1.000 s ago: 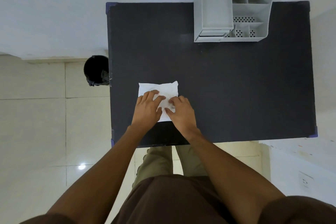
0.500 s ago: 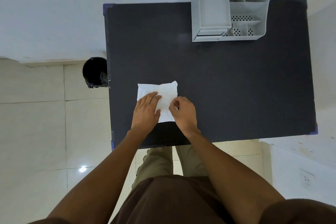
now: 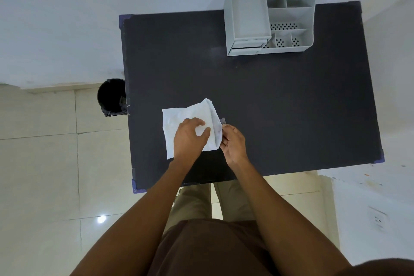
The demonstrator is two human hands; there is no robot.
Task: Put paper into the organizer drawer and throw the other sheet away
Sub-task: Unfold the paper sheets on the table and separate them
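Fingers (image 3: 225, 129) of my right hand (image 3: 233, 144) had pinched and peeled up the top paper's (image 3: 211, 116) right edge since a moment before, while my left hand (image 3: 190, 139) lay open, pinning the lower sheet (image 3: 172, 123) to the counter (image 3: 280, 96), so separation had begun

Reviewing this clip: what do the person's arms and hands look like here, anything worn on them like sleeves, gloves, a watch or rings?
Both arms are bare along all that shows: no gloves, watch or wristband on the left hand or the right hand. No ring is visible, though some fingers are partly hidden. A dark brown short sleeve shows at the bottom right corner, matching the brown top worn above olive-khaki trousers.
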